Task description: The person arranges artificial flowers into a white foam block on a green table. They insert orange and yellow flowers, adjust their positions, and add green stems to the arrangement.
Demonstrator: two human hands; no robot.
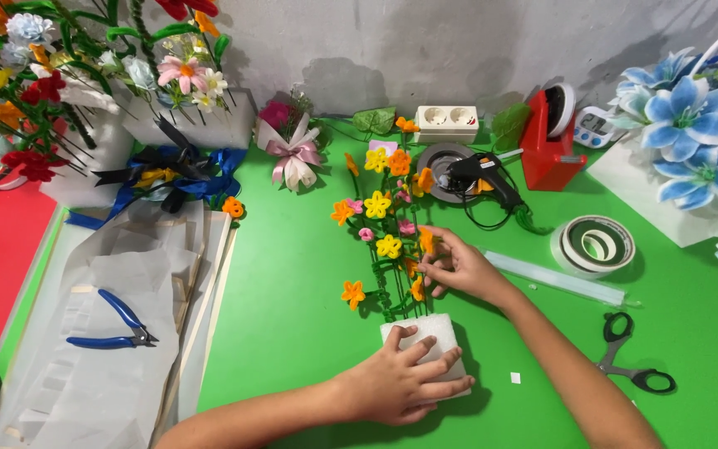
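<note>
white foam block looks rough & matt; green tabletop smooth (slight sheen); pliers w/ glossy blue plastic grips.

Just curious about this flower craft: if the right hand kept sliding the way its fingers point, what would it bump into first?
The right hand points left, fingertips already among the flower stems standing in the white foam block. It would meet those stems first, though depth is hard to judge.
</note>
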